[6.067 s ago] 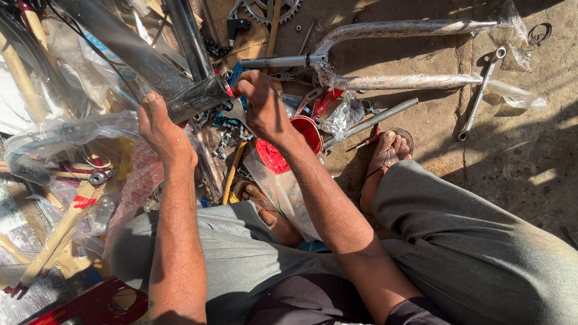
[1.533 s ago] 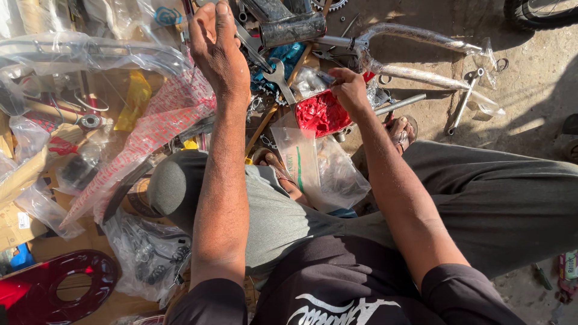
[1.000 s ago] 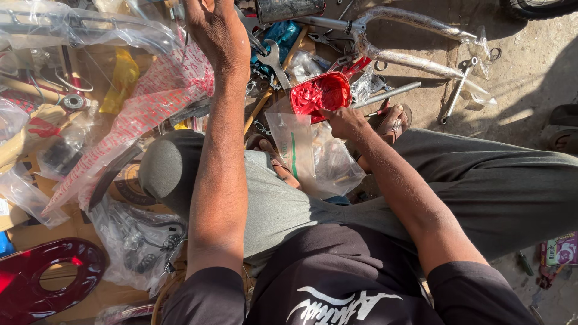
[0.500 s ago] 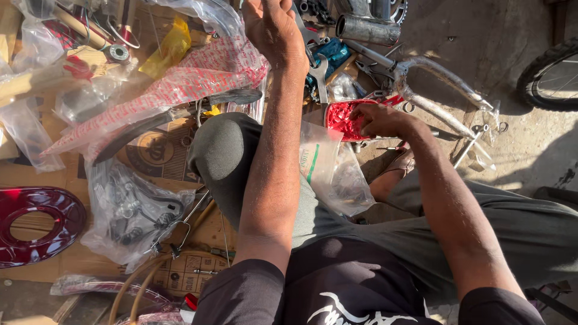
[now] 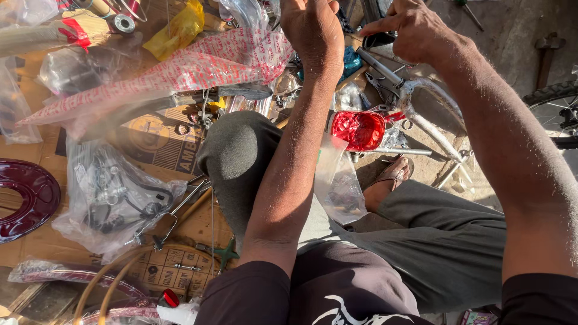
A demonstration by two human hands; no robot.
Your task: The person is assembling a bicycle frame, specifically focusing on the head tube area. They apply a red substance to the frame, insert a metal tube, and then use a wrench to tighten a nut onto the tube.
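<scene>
1. The red reflector [image 5: 357,129] sits in the middle of the scene, just right of the person's raised knee [image 5: 232,150]; every place below is told from it.
2. Touching the red reflector from below is a clear plastic bag [image 5: 343,186], draped over the grey trouser leg; what it holds cannot be made out.
3. Well to the left and lower lies a larger clear bag [image 5: 111,195] filled with dark cables and small metal fittings.
4. Up and to the left, a long part wrapped in red-printed clear plastic [image 5: 180,72] stretches across the pile, with a yellow bag [image 5: 177,30] above it.
5. Straight above the reflector, the left hand [image 5: 313,27] is curled shut on the right end of that wrapped part, though the fingers are hidden behind the knuckles.
6. Up and to the right, the right hand [image 5: 415,27] is partly closed, fingertips pinched at the top of a grey bicycle frame tube [image 5: 385,69]; the exact hold cannot be told.
7. Far left sits a dark red chain guard [image 5: 27,198].
8. The ground under the left side is flattened brown cardboard [image 5: 153,135]; to the right it is bare sunlit concrete [image 5: 512,36].
9. At the far right edge a bicycle tyre [image 5: 554,99] shows, and just below right of the reflector a sandalled foot [image 5: 388,180] rests on the ground.
</scene>
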